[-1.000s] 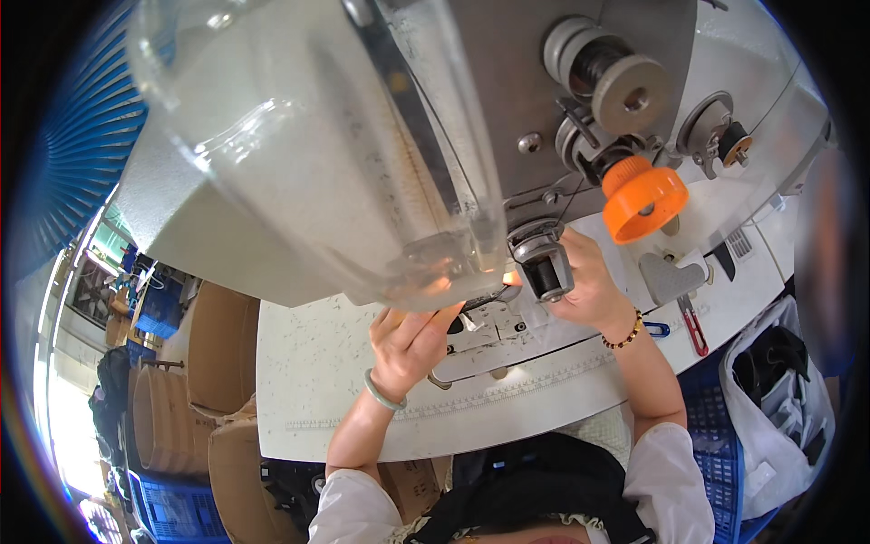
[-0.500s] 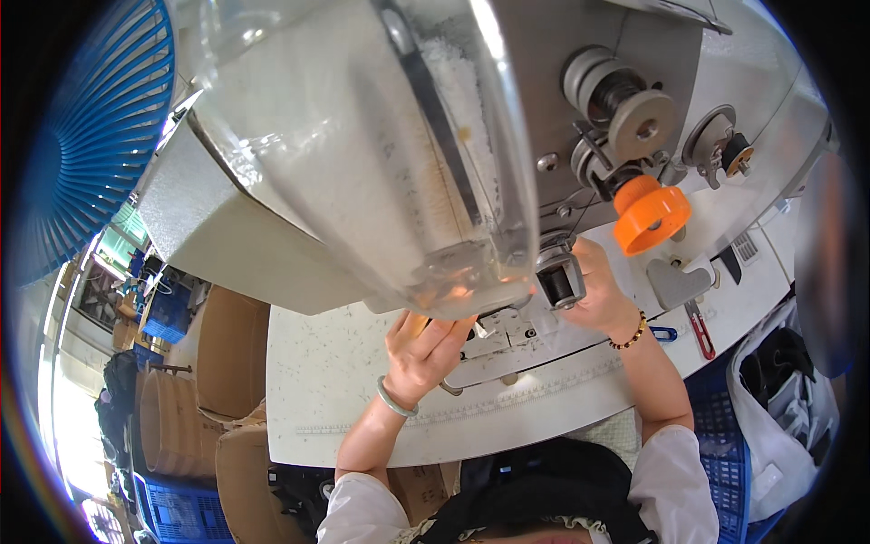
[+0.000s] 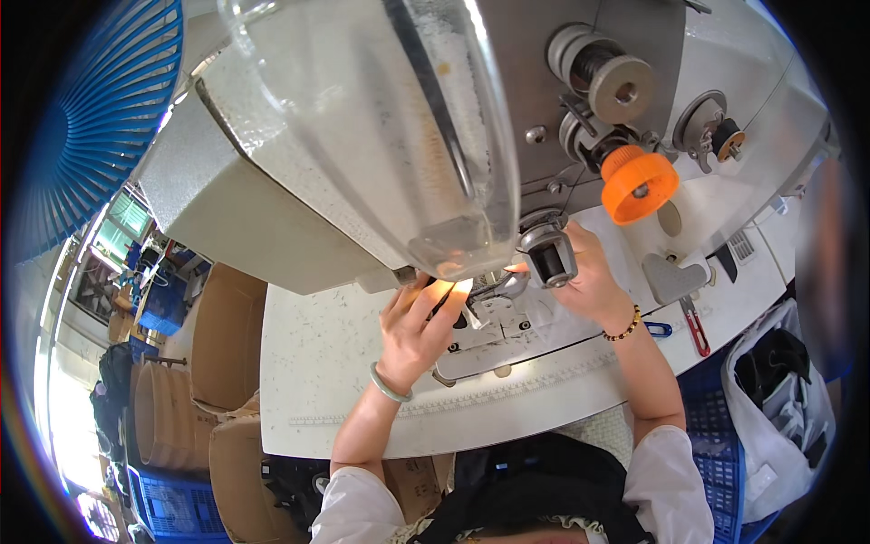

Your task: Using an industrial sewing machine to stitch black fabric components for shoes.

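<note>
A sewing machine head fills the upper part of the view, with a clear plastic shield in front. Below the shield my left hand has its fingers bent close together near the needle area. A small dark and whitish piece lies by those fingertips; its kind cannot be made out. On the other side, my right hand reaches behind a metal machine part with a dark roll. One of its fingertips shows left of that part; its other fingers are mostly hidden. The metal needle plate lies between the hands.
An orange knob sticks out above my right hand. Red-handled snips lie on the white table at right. A blue fan and cardboard boxes stand left; a blue crate and white bag stand right.
The view has shifted slightly, so the machine sits a little farther left and up. More of the needle plate and a right fingertip now show. Both hands remain near the needle area.
</note>
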A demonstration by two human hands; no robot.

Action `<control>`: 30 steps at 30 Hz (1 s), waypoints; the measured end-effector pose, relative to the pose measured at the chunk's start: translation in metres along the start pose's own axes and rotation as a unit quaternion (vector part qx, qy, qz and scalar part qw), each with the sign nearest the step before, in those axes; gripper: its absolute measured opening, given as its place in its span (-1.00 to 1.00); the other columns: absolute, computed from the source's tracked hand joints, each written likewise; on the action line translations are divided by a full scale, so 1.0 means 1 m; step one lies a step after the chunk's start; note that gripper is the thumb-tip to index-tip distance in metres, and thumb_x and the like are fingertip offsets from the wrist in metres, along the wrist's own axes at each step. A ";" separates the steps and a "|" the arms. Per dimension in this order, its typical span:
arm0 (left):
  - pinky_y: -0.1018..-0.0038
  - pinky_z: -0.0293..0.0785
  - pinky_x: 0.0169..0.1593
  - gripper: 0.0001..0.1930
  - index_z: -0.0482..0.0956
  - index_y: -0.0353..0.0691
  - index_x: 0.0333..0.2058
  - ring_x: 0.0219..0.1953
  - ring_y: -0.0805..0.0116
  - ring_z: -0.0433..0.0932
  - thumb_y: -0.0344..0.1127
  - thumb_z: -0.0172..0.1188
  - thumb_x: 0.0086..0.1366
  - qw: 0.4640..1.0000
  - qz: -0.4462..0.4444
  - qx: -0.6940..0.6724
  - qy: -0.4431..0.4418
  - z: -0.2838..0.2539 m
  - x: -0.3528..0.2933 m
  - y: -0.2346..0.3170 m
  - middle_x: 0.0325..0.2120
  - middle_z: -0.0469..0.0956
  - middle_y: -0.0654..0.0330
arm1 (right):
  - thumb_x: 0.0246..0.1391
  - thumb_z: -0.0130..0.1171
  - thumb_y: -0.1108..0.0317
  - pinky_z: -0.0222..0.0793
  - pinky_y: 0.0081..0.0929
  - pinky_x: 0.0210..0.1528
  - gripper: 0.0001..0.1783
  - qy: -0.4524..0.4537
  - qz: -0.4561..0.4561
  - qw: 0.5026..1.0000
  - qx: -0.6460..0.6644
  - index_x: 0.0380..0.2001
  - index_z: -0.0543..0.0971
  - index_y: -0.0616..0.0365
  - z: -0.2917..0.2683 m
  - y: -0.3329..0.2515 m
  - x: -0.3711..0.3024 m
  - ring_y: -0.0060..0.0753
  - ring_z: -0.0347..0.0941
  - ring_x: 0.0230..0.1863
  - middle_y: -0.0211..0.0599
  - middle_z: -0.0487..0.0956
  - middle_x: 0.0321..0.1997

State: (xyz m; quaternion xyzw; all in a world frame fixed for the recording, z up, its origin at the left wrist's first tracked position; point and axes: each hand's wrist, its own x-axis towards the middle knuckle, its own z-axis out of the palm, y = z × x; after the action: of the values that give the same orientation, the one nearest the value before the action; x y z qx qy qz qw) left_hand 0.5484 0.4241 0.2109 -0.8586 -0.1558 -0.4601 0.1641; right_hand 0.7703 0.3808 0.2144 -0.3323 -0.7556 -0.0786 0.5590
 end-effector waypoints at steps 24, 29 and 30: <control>0.51 0.44 -0.45 -0.74 0.51 -0.22 -0.48 -0.51 0.27 0.53 -0.69 0.17 -0.21 0.991 -0.086 -0.079 0.062 0.017 -0.006 -0.012 -0.50 0.54 0.18 | -0.32 0.06 0.64 0.33 -0.47 -0.40 -0.75 -0.006 0.038 0.998 -0.050 -0.49 0.55 0.09 -0.001 -0.004 0.004 -0.34 0.37 -0.29 -0.38 0.44 -0.32; 0.52 0.42 -0.46 -0.77 0.51 -0.24 -0.52 -0.53 0.28 0.52 -0.69 0.17 -0.20 0.988 -0.126 -0.067 0.061 0.016 -0.007 -0.011 -0.51 0.54 0.20 | -0.36 0.04 0.66 0.32 -0.45 -0.41 -0.73 -0.003 0.054 0.998 -0.041 -0.49 0.54 0.11 0.001 -0.004 0.001 -0.32 0.36 -0.27 -0.33 0.42 -0.28; 0.52 0.42 -0.46 -0.78 0.51 -0.24 -0.53 -0.54 0.28 0.52 -0.69 0.17 -0.20 0.988 -0.130 -0.063 0.052 0.015 -0.007 -0.011 -0.52 0.54 0.20 | -0.36 0.03 0.67 0.32 -0.45 -0.41 -0.73 0.013 0.045 0.998 -0.038 -0.49 0.54 0.12 0.001 -0.004 0.001 -0.31 0.36 -0.27 -0.32 0.42 -0.28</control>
State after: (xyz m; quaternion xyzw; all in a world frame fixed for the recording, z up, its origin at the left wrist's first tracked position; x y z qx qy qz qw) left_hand 0.5516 0.4395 0.1984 -0.8145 -0.2275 -0.5307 0.0564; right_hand 0.7669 0.3791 0.2161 -0.3862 -0.7291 -0.0862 0.5585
